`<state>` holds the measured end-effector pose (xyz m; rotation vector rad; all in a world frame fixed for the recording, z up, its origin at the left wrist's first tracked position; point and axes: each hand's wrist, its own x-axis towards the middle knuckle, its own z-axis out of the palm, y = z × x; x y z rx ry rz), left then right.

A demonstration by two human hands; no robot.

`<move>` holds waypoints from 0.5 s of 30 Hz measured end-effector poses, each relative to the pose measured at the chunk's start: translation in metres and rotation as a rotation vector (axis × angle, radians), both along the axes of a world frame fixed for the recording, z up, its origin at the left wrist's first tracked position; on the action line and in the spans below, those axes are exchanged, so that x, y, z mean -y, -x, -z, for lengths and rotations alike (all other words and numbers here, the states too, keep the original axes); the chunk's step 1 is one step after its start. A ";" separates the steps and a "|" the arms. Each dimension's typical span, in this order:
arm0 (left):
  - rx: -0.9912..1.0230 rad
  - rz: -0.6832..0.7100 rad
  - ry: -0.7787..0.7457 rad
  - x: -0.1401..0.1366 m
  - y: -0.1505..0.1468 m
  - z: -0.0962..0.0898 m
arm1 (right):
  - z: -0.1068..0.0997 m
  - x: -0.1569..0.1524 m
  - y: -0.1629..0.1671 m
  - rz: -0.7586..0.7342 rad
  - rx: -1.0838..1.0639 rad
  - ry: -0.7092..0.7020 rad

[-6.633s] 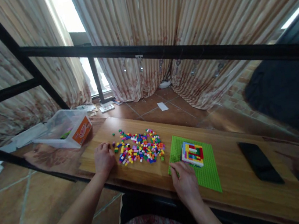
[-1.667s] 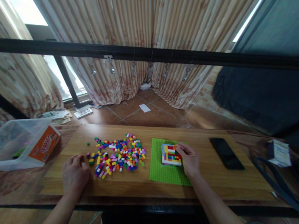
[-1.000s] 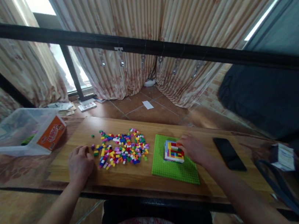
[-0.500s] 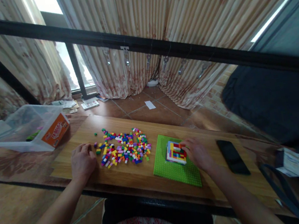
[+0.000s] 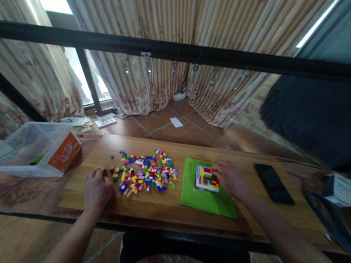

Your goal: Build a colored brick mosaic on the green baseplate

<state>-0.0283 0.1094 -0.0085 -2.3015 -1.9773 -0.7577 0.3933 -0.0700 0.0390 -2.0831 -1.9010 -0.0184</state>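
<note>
On a green studded baseplate point(image 5: 192, 192) sits a low, squarish build of toy bricks point(image 5: 207, 180), with white, blue, yellow and red pieces showing. My right hand point(image 5: 233, 180) reaches its upper right corner, thumb and finger pinched on a small toy brick there; the fingers cover most of it. My left hand point(image 5: 97, 188) rests palm down on the wooden board, fingers curled under. Whatever may be inside them is hidden. Just right of its knuckles begins a spread of loose toy bricks point(image 5: 145, 175) in many colours.
The wooden board point(image 5: 160, 205) lies across a low table. A black phone point(image 5: 273, 184) lies right of the baseplate. At the far left stands a clear plastic bin point(image 5: 22, 146) with an orange label. A black metal bar point(image 5: 164, 50) crosses beyond the table, before the curtains.
Hardly anything differs. My right hand stays at the build's upper right corner with a very slight shift, and my left hand keeps its place.
</note>
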 end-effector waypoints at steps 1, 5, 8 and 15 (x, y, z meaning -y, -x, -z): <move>0.002 -0.003 -0.002 0.000 0.000 0.000 | 0.000 0.000 0.001 -0.002 -0.015 -0.006; 0.007 -0.001 -0.001 0.000 0.001 0.001 | 0.002 0.001 0.003 0.030 -0.075 -0.049; 0.013 0.001 0.006 0.000 0.001 0.000 | 0.005 0.002 0.003 0.048 -0.120 -0.092; 0.014 0.001 0.015 0.000 0.000 -0.001 | 0.007 0.003 0.003 0.035 -0.198 -0.133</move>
